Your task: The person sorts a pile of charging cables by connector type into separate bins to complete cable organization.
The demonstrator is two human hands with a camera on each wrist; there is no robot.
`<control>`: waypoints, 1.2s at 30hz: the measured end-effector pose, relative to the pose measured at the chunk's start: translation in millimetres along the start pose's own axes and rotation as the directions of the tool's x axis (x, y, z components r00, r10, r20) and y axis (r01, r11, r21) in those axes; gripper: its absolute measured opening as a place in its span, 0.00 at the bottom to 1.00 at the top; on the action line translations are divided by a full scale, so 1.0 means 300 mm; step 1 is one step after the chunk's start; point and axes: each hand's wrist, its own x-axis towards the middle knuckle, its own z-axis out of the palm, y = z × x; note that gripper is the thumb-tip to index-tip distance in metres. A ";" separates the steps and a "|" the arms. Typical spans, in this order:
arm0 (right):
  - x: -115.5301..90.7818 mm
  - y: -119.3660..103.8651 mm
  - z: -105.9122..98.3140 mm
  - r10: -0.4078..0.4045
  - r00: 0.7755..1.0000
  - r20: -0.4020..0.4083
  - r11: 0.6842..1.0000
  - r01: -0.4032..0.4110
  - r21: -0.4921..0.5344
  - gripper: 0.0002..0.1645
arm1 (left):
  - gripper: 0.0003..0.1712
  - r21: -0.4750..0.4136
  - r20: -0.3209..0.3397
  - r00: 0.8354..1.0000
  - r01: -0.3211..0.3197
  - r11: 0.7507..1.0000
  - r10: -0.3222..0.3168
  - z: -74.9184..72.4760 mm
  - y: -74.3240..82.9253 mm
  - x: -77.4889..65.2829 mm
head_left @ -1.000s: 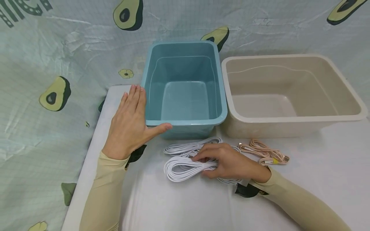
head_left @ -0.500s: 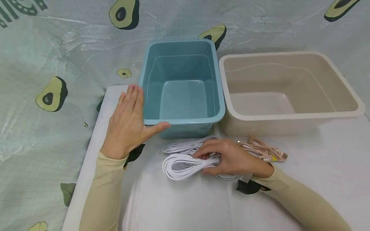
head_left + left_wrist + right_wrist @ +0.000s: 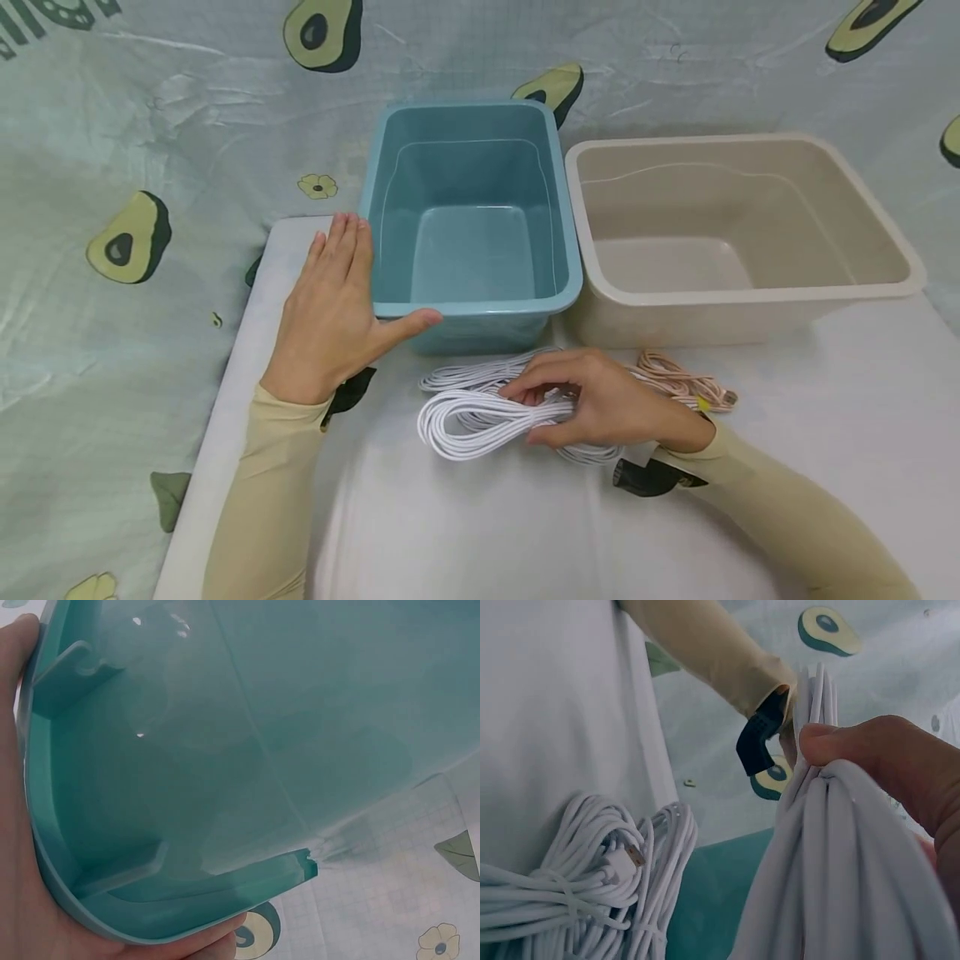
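My left hand (image 3: 322, 317) lies with straight fingers along the left side of the blue plastic bin (image 3: 480, 308), its thumb reaching over the front rim. The left wrist view shows the hand against the bin's rim (image 3: 45, 855). In front of the bin, my right hand (image 3: 600, 396) pinches a coiled white cable (image 3: 465, 429) between thumb and fingers. The right wrist view has this cable (image 3: 832, 847) close up, with the thumb pressed over its strands. Other coiled white cables (image 3: 465, 377) lie just behind and below, one showing a USB plug (image 3: 622, 864).
A beige bin (image 3: 750, 297) stands right of the blue one, close beside it. Pinkish cables (image 3: 686, 382) with a yellow tag lie in front of it, partly behind the right hand. A patterned sheet (image 3: 225, 108) hangs behind the white table (image 3: 465, 533).
My right hand has raised the coiled white cable slightly from the others. The left hand keeps its place at the blue bin. The head view has shifted a little.
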 end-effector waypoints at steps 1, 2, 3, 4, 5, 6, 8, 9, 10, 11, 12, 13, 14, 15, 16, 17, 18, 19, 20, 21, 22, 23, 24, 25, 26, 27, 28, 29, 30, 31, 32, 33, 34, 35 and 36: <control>0.001 -0.002 -0.005 -0.009 1.000 0.002 1.000 0.009 0.002 0.29 | 0.72 -0.001 0.003 1.000 0.001 1.000 -0.001 0.000 0.000 0.001; 0.002 -0.005 -0.011 -0.007 1.000 0.005 1.000 0.007 0.010 0.30 | 0.72 -0.003 0.008 1.000 0.001 1.000 -0.001 0.000 0.001 0.002; 0.004 -0.010 -0.016 -0.003 1.000 0.008 1.000 0.003 0.015 0.30 | 0.72 -0.005 0.012 1.000 0.001 1.000 -0.001 0.000 0.001 0.003; 0.005 -0.013 -0.022 -0.001 1.000 0.011 1.000 0.001 0.020 0.30 | 0.72 -0.008 0.017 1.000 0.002 1.000 -0.002 0.000 0.001 0.003; 0.007 -0.017 -0.026 0.001 1.000 0.014 1.000 -0.002 0.026 0.29 | 0.72 -0.010 0.020 1.000 0.003 1.000 -0.003 0.001 0.001 0.004; 0.008 -0.021 -0.031 0.002 1.000 0.017 1.000 -0.002 0.028 0.29 | 0.72 -0.012 0.022 1.000 0.003 1.000 -0.002 0.002 0.001 0.003; 0.012 -0.031 -0.041 0.009 1.000 0.022 0.999 -0.010 0.034 0.30 | 0.72 -0.014 0.023 1.000 0.002 1.000 -0.002 0.004 0.000 0.003; 0.013 -0.035 -0.045 0.012 1.000 0.024 0.999 -0.013 0.033 0.29 | 0.72 -0.014 0.024 1.000 0.002 1.000 -0.002 0.005 0.000 0.003; 0.014 -0.039 -0.050 0.013 1.000 0.026 0.999 -0.014 0.032 0.29 | 0.72 -0.016 0.025 1.000 0.003 1.000 -0.003 0.006 -0.001 0.002; 0.015 -0.044 -0.054 0.016 0.999 0.029 0.999 -0.017 0.032 0.29 | 0.72 -0.017 0.026 1.000 0.003 1.000 -0.003 0.007 -0.001 0.002; 0.016 -0.048 -0.059 0.021 0.999 0.033 0.999 -0.022 0.030 0.29 | 0.72 -0.018 0.028 1.000 0.004 1.000 -0.003 0.007 -0.001 0.002; 0.016 -0.052 -0.064 0.027 0.999 0.034 0.999 -0.028 0.030 0.29 | 0.72 -0.019 0.029 1.000 0.004 1.000 -0.003 0.007 0.000 0.002; 0.016 -0.057 -0.069 0.032 0.999 0.036 0.999 -0.033 0.032 0.29 | 0.72 -0.020 0.030 1.000 0.003 1.000 -0.003 0.007 0.000 0.002; 0.017 -0.060 -0.073 0.036 0.999 0.037 0.999 -0.037 0.033 0.29 | 0.72 -0.022 0.031 1.000 0.003 1.000 -0.002 0.007 0.001 0.003; 0.017 -0.063 -0.076 0.036 0.999 0.037 0.999 -0.037 0.032 0.29 | 0.72 -0.024 0.031 1.000 0.003 1.000 -0.002 0.007 0.002 0.003; 0.017 -0.067 -0.079 0.037 0.999 0.036 0.999 -0.038 0.033 0.29 | 0.72 -0.025 0.031 1.000 0.001 1.000 -0.001 0.007 0.002 0.003; 0.018 -0.070 -0.081 0.037 0.999 0.035 0.999 -0.038 0.033 0.29 | 0.72 -0.025 0.033 0.999 0.001 1.000 0.000 0.006 0.003 0.003; 0.020 -0.072 -0.082 0.027 0.999 0.033 0.999 -0.028 0.034 0.28 | 0.72 -0.022 0.032 0.999 0.000 1.000 0.000 0.005 0.002 0.002; 0.022 -0.075 -0.083 0.020 0.999 0.032 0.999 -0.021 0.034 0.28 | 0.72 -0.021 0.033 0.999 0.003 1.000 -0.002 0.004 0.002 0.001; 0.026 -0.078 -0.084 0.014 0.999 0.030 0.999 -0.015 0.032 0.28 | 0.72 -0.018 0.032 0.999 0.005 1.000 -0.004 0.002 0.000 -0.001; 0.030 -0.082 -0.085 0.008 1.000 0.029 1.000 -0.009 0.030 0.28 | 0.72 -0.017 0.032 0.999 0.008 1.000 -0.007 -0.001 -0.001 -0.003; 0.034 -0.087 -0.088 0.002 1.000 0.027 1.000 -0.003 0.030 0.28 | 0.72 -0.013 0.031 0.999 0.009 1.000 -0.009 -0.002 -0.002 -0.004; 0.038 -0.093 -0.091 -0.003 1.000 0.025 1.000 0.002 0.028 0.28 | 0.72 -0.010 0.030 1.000 0.010 1.000 -0.010 -0.004 -0.003 -0.005; 0.042 -0.101 -0.097 -0.007 1.000 0.022 1.000 0.006 0.028 0.28 | 0.72 -0.009 0.030 0.999 0.011 1.000 -0.011 -0.006 -0.004 -0.006; 0.045 -0.110 -0.103 -0.004 1.000 0.020 1.000 0.004 0.025 0.28 | 0.72 -0.012 0.029 1.000 0.012 1.000 -0.011 -0.007 -0.004 -0.006; 0.048 -0.119 -0.111 -0.012 1.000 0.016 1.000 0.012 0.023 0.28 | 0.72 -0.014 0.030 1.000 0.010 1.000 -0.009 -0.007 -0.004 -0.006; 0.051 -0.129 -0.120 -0.017 1.000 0.014 1.000 0.017 0.019 0.28 | 0.72 -0.017 0.031 0.999 0.009 1.000 -0.009 -0.007 -0.003 -0.005; 0.054 -0.138 -0.129 -0.023 1.000 0.013 1.000 0.023 0.011 0.28 | 0.72 -0.019 0.031 0.999 0.008 1.000 -0.007 -0.007 -0.002 -0.004; 0.056 -0.148 -0.139 -0.030 0.999 0.011 1.000 0.030 0.001 0.28 | 0.72 -0.024 0.032 0.999 0.008 1.000 -0.007 -0.006 -0.001 -0.003; 0.059 -0.158 -0.149 -0.035 0.999 0.011 0.999 0.035 -0.009 0.28 | 0.72 -0.027 0.031 0.999 0.008 1.000 -0.007 -0.006 0.000 -0.002; 0.062 -0.167 -0.159 -0.041 0.999 0.012 0.999 0.041 -0.018 0.28 | 0.72 -0.028 0.029 1.000 0.008 1.000 -0.007 -0.005 0.000 -0.002; 0.065 -0.176 -0.168 -0.049 0.999 0.013 0.998 0.050 -0.027 0.28 | 0.72 -0.029 0.029 1.000 0.009 1.000 -0.008 -0.005 0.001 -0.002; 0.069 -0.184 -0.177 -0.051 0.999 0.015 0.998 0.052 -0.037 0.28 | 0.72 -0.030 0.027 1.000 0.010 1.000 -0.009 -0.005 0.001 -0.002; 0.073 -0.191 -0.185 -0.056 0.998 0.018 0.997 0.056 -0.044 0.28 | 0.72 -0.030 0.027 1.000 0.012 0.999 -0.011 -0.005 0.001 -0.003; 0.077 -0.198 -0.193 -0.058 0.998 0.021 0.997 0.059 -0.046 0.28 | 0.72 -0.030 0.026 1.000 0.013 0.999 -0.012 -0.005 0.000 -0.003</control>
